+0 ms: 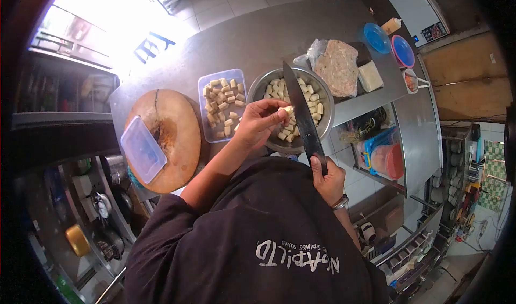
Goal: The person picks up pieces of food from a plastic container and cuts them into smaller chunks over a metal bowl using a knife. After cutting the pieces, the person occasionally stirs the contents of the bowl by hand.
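My left hand (263, 122) pinches a small pale cut piece (286, 111), perhaps banana, over a round metal bowl (329, 116). Many similar cut pieces (314, 97) lie in that bowl. In my right hand (328, 179) is the handle of a large dark-bladed knife (302, 105). Its blade points away from me across the bowl, close beside the piece in my left fingers. To the left of the bowl stands a clear plastic container (208, 134) with more cut pieces (222, 102) in it, browner on their sides.
A round wooden chopping board (183, 164) at the left carries a clear plastic lid (144, 149). Right of the bowl sit a bagged pinkish mass (337, 67) and a white block (370, 76). Blue (377, 38) and pink-rimmed bowls (402, 51) stand farther right on the metal table (258, 35).
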Demonstrator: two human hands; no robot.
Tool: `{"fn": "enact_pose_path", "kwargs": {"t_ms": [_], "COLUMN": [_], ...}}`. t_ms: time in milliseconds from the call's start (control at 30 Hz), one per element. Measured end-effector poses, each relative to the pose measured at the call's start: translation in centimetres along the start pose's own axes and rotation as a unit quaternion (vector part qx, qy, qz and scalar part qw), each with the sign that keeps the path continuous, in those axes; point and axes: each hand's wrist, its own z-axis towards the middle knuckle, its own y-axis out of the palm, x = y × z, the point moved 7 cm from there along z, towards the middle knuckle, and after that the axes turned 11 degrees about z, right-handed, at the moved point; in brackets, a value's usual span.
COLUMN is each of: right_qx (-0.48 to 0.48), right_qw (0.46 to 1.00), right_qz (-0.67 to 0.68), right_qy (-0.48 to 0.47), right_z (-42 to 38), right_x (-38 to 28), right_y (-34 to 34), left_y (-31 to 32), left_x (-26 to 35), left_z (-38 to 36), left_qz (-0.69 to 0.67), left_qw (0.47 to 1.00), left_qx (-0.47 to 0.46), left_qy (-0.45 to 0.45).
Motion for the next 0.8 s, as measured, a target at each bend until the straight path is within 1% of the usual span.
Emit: {"fn": "enact_pose_path", "kwargs": {"t_ms": [133, 200, 333, 367, 400, 433, 467, 533, 567, 600, 633, 667, 700, 767, 800], "right_qx": [-0.007, -0.021, -0.053, -0.054, -0.023, 0.009, 0.010, 0.033, 0.033, 0.027, 0.021, 0.020, 0.018, 0.014, 0.004], "right_qw": [1.000, 1.000, 0.997, 0.997, 0.999, 1.000, 1.000, 0.999, 0.999, 0.999, 0.999, 0.999, 0.999, 0.999, 0.999], "right_qz": [0.007, -0.007, -0.035, -0.033, -0.006, 0.021, 0.021, 0.029, 0.030, 0.023, 0.016, 0.016, 0.020, 0.023, 0.024], "right_qy": [0.008, 0.015, 0.038, 0.039, 0.021, 0.004, 0.005, 0.005, 0.006, 0.016, 0.025, 0.026, 0.028, 0.027, 0.038], "right_z": [0.1, 0.1, 0.2, 0.2, 0.1, 0.0, 0.0, -0.1, -0.1, -0.2, -0.2, -0.1, 0.0, 0.1, 0.1], "right_x": [0.0, 0.2, 0.1, 0.3, 0.3, 0.4, 0.6, 0.8, 0.8, 1.0, 1.1, 1.1, 1.0, 1.0, 1.3], "right_y": [0.2, 0.3, 0.5, 0.7, 0.4, 0.0, 0.0, -0.3, -0.3, -0.3, -0.3, -0.2, -0.1, 0.0, 0.1], "left_y": [1.1, 1.3, 1.3, 0.5, -0.5, -2.3, -4.5, -9.2, -10.5, -10.6, -9.4, -9.5, -8.9, -6.4, -4.4], "left_x": [-0.1, -1.2, -0.6, 0.2, 0.9, 1.8, 2.8, 3.7, 3.9, 6.1, 7.4, 6.8, 6.1, 2.1, 0.3], "left_z": [-0.6, -0.9, -1.6, -1.8, -2.2, -2.6, -2.9, -3.7, -3.8, -4.0, -4.4, -4.2, -3.9, -2.0, -1.3], "left_qz": [0.030, 0.157, 0.138, 0.171, 0.203, 0.244, 0.285, 0.340, 0.340, 0.559, 0.738, 0.702, 0.703, 0.691, 0.715], "left_qw": [0.999, 0.983, 0.987, 0.983, 0.975, 0.961, 0.942, 0.910, 0.910, 0.787, 0.609, 0.654, 0.654, 0.712, 0.698], "left_qx": [-0.023, -0.060, -0.048, 0.006, 0.060, 0.119, 0.177, 0.237, 0.237, 0.254, 0.253, 0.245, 0.246, 0.097, 0.026], "left_qy": [-0.007, -0.077, -0.068, -0.066, -0.065, -0.044, -0.023, -0.027, -0.028, 0.059, 0.142, 0.136, 0.136, 0.082, 0.031]}}
